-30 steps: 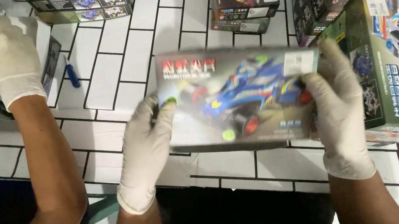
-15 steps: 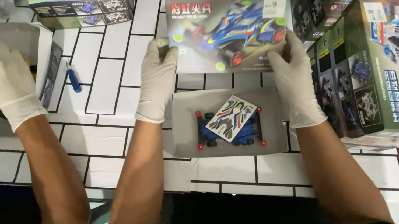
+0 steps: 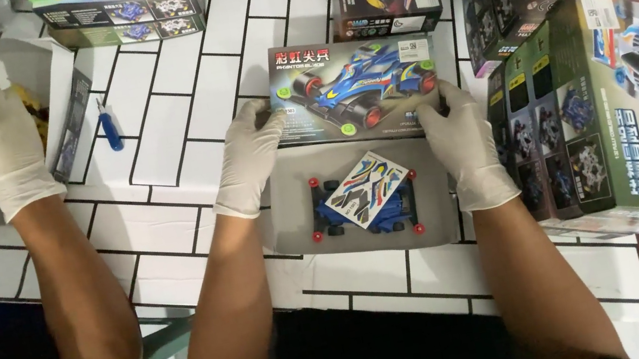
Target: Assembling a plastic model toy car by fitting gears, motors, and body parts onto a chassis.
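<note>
Two gloved hands, left hand (image 3: 249, 152) and right hand (image 3: 459, 137), on one box lid (image 3: 356, 87).

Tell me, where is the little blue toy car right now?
In the head view, the blue toy car lies in the open grey tray just below the lifted box lid, between the two gloved hands.

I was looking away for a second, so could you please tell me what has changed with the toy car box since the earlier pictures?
The box lid, held at both ends by the left hand and right hand, moved up and away from the person. That uncovered the grey tray with a blue toy car and a sticker sheet on it. Both hands kept their grip; the stacked boxes at right stayed put.
</note>
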